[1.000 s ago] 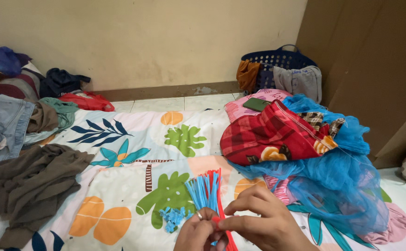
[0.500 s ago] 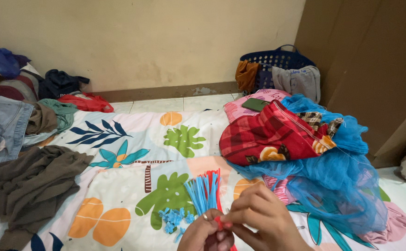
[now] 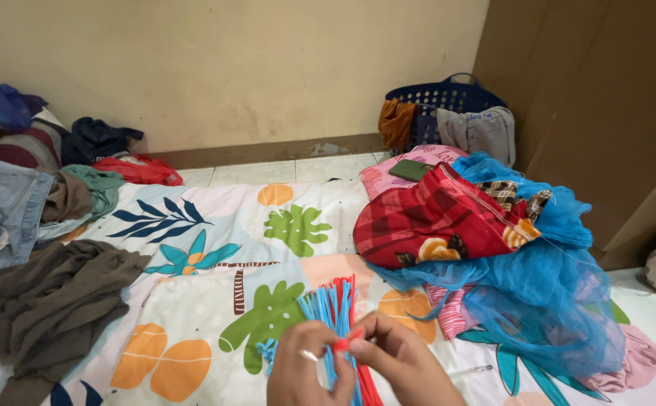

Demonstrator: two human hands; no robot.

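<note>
Since a second ago the hands came closer together: the left hand (image 3: 307,367) grips the bundle of blue and red plastic strips (image 3: 337,312) above the leaf-print bedsheet (image 3: 215,248), while the right hand (image 3: 403,365) now pinches one red strip (image 3: 345,342) apart.

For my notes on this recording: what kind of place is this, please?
Probably a room in a home, used for sorting laundry. A leaf-patterned sheet covers the floor, clothes lie in heaps, and a blue laundry basket stands by the wall.
</note>
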